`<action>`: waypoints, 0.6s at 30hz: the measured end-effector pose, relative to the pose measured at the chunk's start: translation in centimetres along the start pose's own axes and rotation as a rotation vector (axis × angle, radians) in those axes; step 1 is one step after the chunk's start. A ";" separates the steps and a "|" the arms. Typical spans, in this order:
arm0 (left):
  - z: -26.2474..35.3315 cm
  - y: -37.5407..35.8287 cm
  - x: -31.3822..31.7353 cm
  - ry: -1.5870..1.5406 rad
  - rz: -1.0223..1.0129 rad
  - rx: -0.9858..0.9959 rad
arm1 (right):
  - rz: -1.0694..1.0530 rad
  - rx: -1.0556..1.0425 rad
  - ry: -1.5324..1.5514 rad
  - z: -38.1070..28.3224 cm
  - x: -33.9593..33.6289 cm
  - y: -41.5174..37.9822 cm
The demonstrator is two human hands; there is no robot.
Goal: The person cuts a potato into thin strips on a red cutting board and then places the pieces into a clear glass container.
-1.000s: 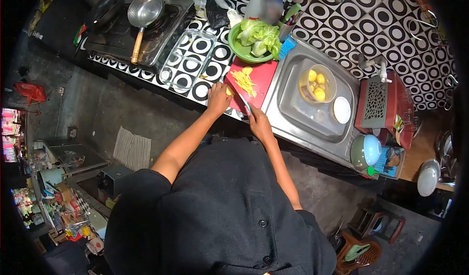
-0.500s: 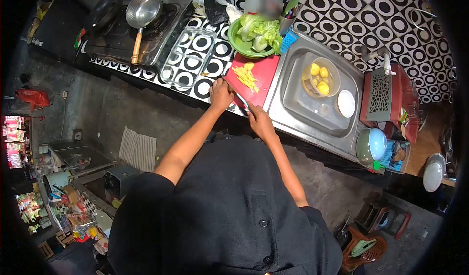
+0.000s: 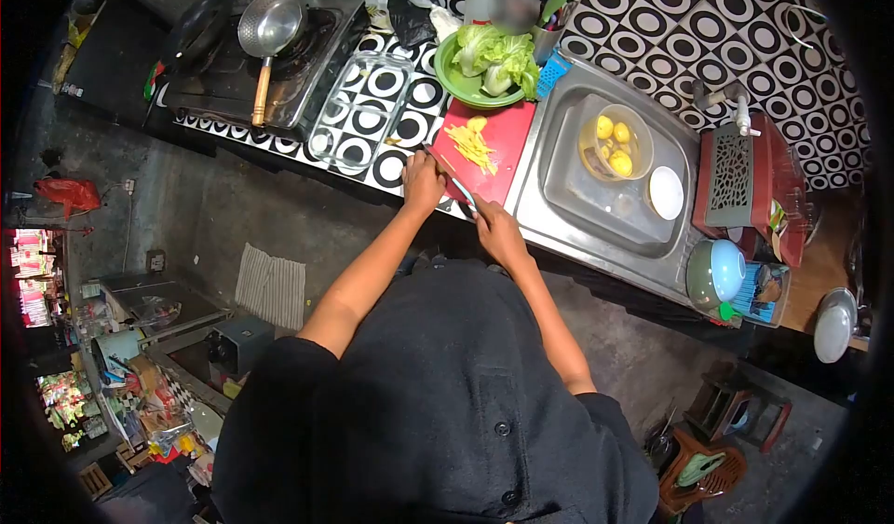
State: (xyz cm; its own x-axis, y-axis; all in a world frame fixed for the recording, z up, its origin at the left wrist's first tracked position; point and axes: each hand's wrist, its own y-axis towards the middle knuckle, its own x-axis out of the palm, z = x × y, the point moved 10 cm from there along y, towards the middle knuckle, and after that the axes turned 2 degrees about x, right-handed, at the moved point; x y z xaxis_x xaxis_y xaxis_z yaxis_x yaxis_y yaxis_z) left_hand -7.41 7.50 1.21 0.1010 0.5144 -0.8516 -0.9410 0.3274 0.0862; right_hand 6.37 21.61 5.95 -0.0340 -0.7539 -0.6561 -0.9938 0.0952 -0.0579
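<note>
My right hand (image 3: pixel 500 235) is closed around the handle of a knife (image 3: pixel 463 194), its blade lying over the near edge of the red cutting board (image 3: pixel 507 137). My left hand (image 3: pixel 424 182) is curled at the board's near left corner, fingers bent down; whether it pins a piece I cannot tell. A pile of yellow strips (image 3: pixel 472 146) lies mid-board. Beyond it stands a green bowl of lettuce (image 3: pixel 489 58); in the sink (image 3: pixel 559 217) to the right, a bowl of peeled potatoes (image 3: pixel 615 144).

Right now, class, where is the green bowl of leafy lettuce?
In the head view, the green bowl of leafy lettuce sits on the patterned counter, behind the red cutting board, left of the steel sink.
</note>
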 end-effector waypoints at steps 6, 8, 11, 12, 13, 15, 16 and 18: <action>0.1 -0.1 -0.3 -0.001 0.009 0.001 | 0.011 -0.007 0.030 -0.1 -0.2 -0.1; 0.1 0.0 -0.3 -0.010 0.010 0.003 | 0.018 -0.017 0.022 -0.2 -0.2 -0.1; 0.1 0.0 -0.2 -0.012 0.011 0.003 | 0.015 -0.015 0.018 0.0 -0.1 0.0; 0.0 0.0 -0.2 -0.007 0.007 0.005 | 0.010 -0.010 0.017 0.0 -0.1 0.0; 0.0 0.0 -0.1 -0.001 0.004 0.005 | 0.005 -0.006 0.022 0.0 0.0 0.0; -0.1 0.0 -0.1 0.005 -0.001 0.004 | -0.004 0.004 0.030 0.0 0.0 0.0; 0.0 0.0 -0.1 0.008 -0.004 0.003 | -0.004 0.009 0.023 0.0 -0.1 0.0; 0.0 0.0 -0.1 0.007 -0.005 0.005 | -0.004 0.020 0.009 -0.1 -0.1 -0.1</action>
State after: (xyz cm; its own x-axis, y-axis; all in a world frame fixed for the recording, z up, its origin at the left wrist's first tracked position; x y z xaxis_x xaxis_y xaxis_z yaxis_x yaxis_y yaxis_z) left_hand -7.39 7.45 1.35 0.1037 0.5072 -0.8556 -0.9389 0.3338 0.0841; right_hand 6.43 21.63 6.11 -0.0310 -0.7603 -0.6488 -0.9916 0.1048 -0.0754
